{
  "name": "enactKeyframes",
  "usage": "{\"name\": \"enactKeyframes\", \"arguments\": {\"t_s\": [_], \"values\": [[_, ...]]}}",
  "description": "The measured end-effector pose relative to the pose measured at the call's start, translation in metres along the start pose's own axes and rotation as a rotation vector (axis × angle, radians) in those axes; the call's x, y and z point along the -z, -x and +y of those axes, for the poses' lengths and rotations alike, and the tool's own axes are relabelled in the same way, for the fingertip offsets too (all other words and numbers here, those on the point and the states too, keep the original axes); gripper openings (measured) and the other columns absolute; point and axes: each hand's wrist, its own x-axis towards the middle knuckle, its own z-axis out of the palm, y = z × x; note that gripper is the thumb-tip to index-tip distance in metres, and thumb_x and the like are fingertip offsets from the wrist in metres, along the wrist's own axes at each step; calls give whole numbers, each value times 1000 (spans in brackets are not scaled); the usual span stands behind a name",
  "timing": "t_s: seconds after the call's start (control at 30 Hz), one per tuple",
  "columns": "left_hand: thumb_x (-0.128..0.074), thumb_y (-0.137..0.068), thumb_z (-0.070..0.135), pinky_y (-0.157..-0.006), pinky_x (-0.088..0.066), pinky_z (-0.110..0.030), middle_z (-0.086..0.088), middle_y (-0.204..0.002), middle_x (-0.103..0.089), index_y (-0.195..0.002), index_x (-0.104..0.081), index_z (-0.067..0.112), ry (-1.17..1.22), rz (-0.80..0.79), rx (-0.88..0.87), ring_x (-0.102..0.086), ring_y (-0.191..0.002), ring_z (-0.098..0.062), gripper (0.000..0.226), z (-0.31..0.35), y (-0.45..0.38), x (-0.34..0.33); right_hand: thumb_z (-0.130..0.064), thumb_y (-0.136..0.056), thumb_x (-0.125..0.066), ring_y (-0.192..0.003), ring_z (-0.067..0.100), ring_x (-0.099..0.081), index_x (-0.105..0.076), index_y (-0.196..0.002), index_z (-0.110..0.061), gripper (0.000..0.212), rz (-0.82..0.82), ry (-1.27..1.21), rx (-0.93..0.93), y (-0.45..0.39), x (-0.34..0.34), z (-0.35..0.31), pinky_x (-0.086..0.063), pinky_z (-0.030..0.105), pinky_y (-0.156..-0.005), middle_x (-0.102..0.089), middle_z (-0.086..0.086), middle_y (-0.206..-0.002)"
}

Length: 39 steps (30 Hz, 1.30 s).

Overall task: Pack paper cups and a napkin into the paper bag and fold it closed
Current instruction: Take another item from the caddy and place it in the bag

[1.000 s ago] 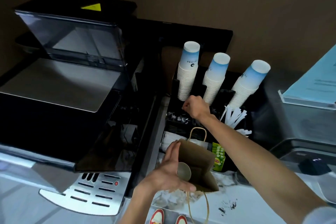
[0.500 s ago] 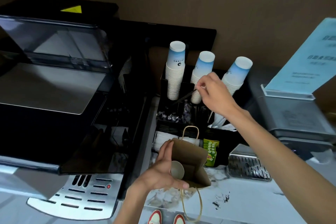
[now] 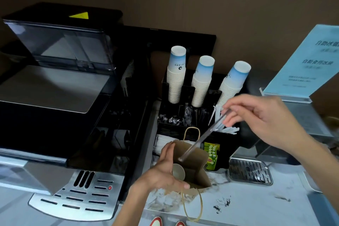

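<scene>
My left hand (image 3: 162, 172) grips the near edge of an open brown paper bag (image 3: 194, 161) standing on the counter, with a paper cup (image 3: 178, 171) lying inside it. My right hand (image 3: 260, 115) pinches a thin dark stirrer in a clear wrapper (image 3: 201, 135), whose lower end points down into the bag's mouth. Three stacks of blue-and-white paper cups (image 3: 176, 77) stand upside down in a black organiser behind the bag. I cannot make out a napkin for certain.
A black coffee machine (image 3: 60, 86) fills the left side. The organiser (image 3: 183, 124) holds sachets, white wrapped straws (image 3: 227, 129) and green tea packets (image 3: 211, 154). A metal drip tray (image 3: 249, 171) and a blue sign (image 3: 304, 64) are on the right.
My right hand lifted the stirrer out of the organiser, swung right and toward me, and now tilts it down into the bag. The left hand kept hold of the bag.
</scene>
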Motion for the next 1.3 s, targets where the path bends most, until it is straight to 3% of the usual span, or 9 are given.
{"name": "enactKeyframes", "arguments": {"t_s": [0.13,0.37,0.43,0.5,0.6,0.77,0.93,1.1,1.3], "values": [[-88,-64,38,-110,-5,-19,14,-157,31,-152,22,26,-2,-9,2,14,-133,3,141,-2,-2,1,-4,-91,-64,-71,-4,-73,-76,-97,-12,15,-122,196,11,12,-1,-2,-57,15,-76,-76,-10,-75],[-88,-65,36,-109,-6,-19,12,-158,32,-152,22,26,7,6,-4,14,-134,2,140,-2,-2,-2,11,-74,-78,-68,11,-71,-76,-96,-2,25,-250,535,215,20,-29,2,-60,25,-68,-72,4,-79],[-88,-66,35,-110,-6,-18,10,-159,29,-153,21,23,-1,17,-15,13,-139,-1,140,-2,-1,-1,-1,-87,-62,-83,25,-70,-71,-105,-4,20,-325,546,152,22,-44,9,-59,40,-75,-70,11,-92],[-88,-66,35,-111,-5,-19,9,-159,28,-153,20,22,-6,21,-23,13,-143,-4,140,-1,-1,0,-21,-93,-35,-95,32,-64,-63,-113,-9,37,-445,549,134,26,-63,25,-54,46,-81,-64,12,-105],[-88,-67,35,-111,-5,-19,9,-159,29,-153,21,21,8,22,-19,15,-146,-7,139,0,0,0,2,-86,-47,-102,28,-61,-56,-116,-10,33,-644,708,100,26,-100,39,-56,41,-84,-58,8,-113],[-88,-66,31,-112,-6,-17,6,-160,27,-153,20,17,21,27,-9,13,-150,-12,139,0,-2,-1,3,-82,-53,-83,30,-65,-66,-98,-6,22,-764,646,31,22,-146,56,-57,43,-71,-66,14,-94],[-90,-64,31,-110,-7,-15,6,-160,29,-153,21,19,28,29,-1,12,-147,-7,142,-1,0,-2,-2,-77,-66,-75,30,-69,-75,-83,-9,13,-869,452,-348,12,-176,71,-58,33,-61,-68,11,-77],[-90,-65,28,-109,-8,-14,6,-159,30,-153,20,19,30,40,-8,13,-146,-5,141,1,1,-3,-5,-78,-72,-74,30,-63,-70,-94,-5,16,-956,519,-407,-2,-196,69,-43,25,-49,-60,10,-84],[-90,-65,26,-107,-12,-11,10,-158,31,-152,22,20,39,39,-2,8,-136,3,143,2,1,-3,-2,-75,-74,-63,21,-55,-61,-101,-10,30,-949,511,-406,-2,-218,76,-43,28,-56,-51,0,-72]]}}
